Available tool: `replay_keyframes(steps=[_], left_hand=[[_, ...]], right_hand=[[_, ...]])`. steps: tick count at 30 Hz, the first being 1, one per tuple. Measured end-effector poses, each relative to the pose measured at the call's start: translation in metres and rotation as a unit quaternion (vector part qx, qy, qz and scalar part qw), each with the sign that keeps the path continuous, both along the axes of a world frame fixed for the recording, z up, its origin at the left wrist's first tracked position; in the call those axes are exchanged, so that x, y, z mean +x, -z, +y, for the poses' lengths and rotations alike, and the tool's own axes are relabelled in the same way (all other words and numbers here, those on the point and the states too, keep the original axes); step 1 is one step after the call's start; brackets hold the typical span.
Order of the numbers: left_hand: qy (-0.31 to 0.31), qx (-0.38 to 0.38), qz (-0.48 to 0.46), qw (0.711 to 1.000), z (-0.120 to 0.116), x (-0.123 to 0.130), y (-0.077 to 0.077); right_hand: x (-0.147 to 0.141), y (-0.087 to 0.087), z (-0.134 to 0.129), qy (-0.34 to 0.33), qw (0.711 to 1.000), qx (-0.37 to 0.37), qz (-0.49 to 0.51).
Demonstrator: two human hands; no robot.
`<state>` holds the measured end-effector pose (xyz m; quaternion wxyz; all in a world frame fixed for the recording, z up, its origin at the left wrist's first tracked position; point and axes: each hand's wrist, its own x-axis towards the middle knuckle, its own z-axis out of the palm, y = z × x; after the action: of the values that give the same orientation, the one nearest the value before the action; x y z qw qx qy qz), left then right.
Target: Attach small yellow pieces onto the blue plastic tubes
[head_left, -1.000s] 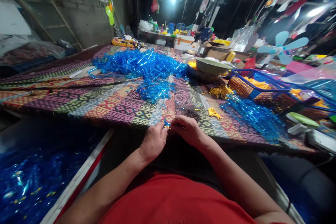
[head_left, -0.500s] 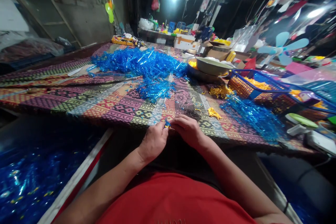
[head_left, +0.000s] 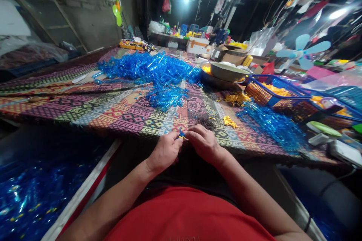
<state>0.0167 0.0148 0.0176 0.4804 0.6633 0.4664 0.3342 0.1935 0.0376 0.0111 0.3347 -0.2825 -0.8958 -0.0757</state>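
From here I read the heap (head_left: 149,75) as glossy, translucent blue plastic, the cover (head_left: 121,116) as matt woven cloth, the basin (head_left: 226,72) as smooth metal, and the wall (head_left: 82,0) as rough brick.

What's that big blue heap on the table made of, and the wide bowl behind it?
The blue heap looks like moulded, tinted plastic: glossy and see-through, with light passing through its thin pieces. The wide bowl seems to be metal, going by its smooth, dull sheen, though it could be enamelled; the look leaves that open.
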Motion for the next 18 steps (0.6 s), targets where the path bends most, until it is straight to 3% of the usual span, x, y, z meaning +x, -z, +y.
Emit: replay_keyframes(steps=[8, 13, 18], left_hand=[[0.03, -0.053, -0.049, 0.997, 0.0, 0.001, 0.005], [0.046, -0.14, -0.114, 0.983, 0.002, 0.005, 0.006], [0.045, -0.095, -0.106, 0.989, -0.003, 0.006, 0.008]], right_hand=[[0.006, 0.01, -0.001, 0.001, 0.999, -0.048, 0.008], [0.004, 0.01, -0.004, 0.007, 0.994, -0.076, 0.077], [-0.001, 0.0, -0.007, -0.006, 0.979, -0.124, 0.159]])
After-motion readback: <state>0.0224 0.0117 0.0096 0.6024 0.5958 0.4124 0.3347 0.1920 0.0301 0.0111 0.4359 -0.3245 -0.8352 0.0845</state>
